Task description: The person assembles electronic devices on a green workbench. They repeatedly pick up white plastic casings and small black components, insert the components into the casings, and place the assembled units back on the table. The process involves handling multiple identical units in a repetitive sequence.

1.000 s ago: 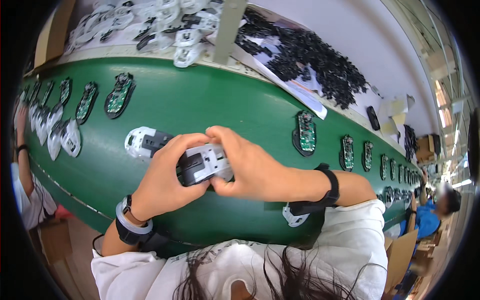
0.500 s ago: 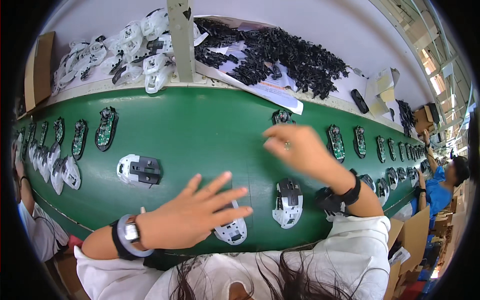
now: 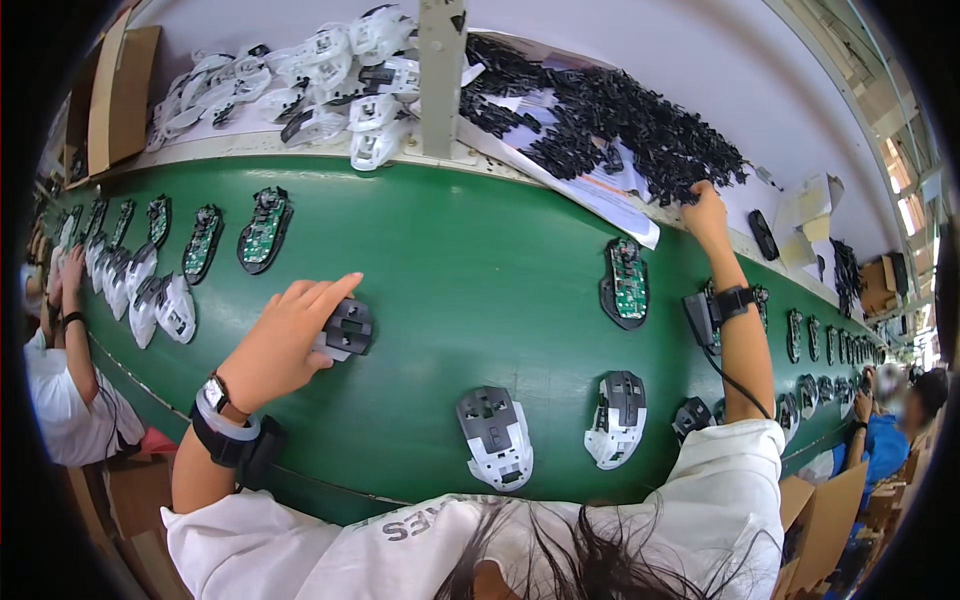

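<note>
My left hand (image 3: 278, 348) is closed round a grey-and-white computer mouse top shell (image 3: 350, 328) on the green belt, thumb at the near side and fingers along the far side. Much of that shell's white part is covered by the hand. My right hand (image 3: 706, 212) reaches far out to the edge of a heap of small black plastic parts (image 3: 640, 125) on the shelf. Its fingertips are pinched together on a black part, only partly visible. Two more mouse top shells lie in front of me, one at the middle (image 3: 497, 440) and one right of it (image 3: 615, 420).
A mouse base with a green circuit board (image 3: 627, 285) lies right of the middle; more line both sides of the belt (image 3: 430, 260). White shells (image 3: 375, 130) pile on the shelf beside a metal post (image 3: 440, 80). Co-workers sit left (image 3: 75, 380) and right (image 3: 885, 430).
My left hand has moved left and taken hold of the mouse shell there. My right hand has left the circuit-board base and reached up to the black parts. The view has shifted.
</note>
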Available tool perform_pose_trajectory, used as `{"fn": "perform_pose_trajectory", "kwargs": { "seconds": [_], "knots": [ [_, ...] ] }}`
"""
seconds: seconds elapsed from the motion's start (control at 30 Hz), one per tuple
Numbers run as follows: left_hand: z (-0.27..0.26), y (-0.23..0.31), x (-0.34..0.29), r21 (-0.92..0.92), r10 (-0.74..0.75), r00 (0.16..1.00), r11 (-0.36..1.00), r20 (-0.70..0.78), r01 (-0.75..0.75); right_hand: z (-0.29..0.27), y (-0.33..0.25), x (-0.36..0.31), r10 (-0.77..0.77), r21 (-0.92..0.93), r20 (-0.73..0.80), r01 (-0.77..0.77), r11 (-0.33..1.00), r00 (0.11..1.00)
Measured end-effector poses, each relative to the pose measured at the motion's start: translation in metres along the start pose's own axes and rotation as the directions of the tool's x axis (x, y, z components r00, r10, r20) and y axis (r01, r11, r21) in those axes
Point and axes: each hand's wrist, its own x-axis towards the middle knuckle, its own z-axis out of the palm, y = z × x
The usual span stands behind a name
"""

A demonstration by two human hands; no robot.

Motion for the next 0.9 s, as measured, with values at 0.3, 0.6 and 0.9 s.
{"fn": "perform_pose_trajectory", "kwargs": {
  "seconds": [0.3, 0.6, 0.9],
  "knots": [
    [0.004, -0.013, -0.019, -0.984, -0.226, 0.961, -0.042, -0.160, -0.174, -0.107, -0.113, -0.053, 0.011, 0.746, 0.321, -0.260, 0.613, 0.947],
    [0.029, 0.039, 0.009, -0.776, 0.042, 0.998, -0.628, 0.046, 0.062, -0.131, -0.290, -0.142, -0.715, 0.932, 0.258, 0.028, 0.362, 0.649],
    [0.030, 0.030, 0.003, -0.804, 0.085, 0.994, -0.585, 0.070, 0.107, -0.120, -0.306, -0.157, -0.826, 0.957, 0.060, 0.204, 0.208, 0.561]
  ]
}}
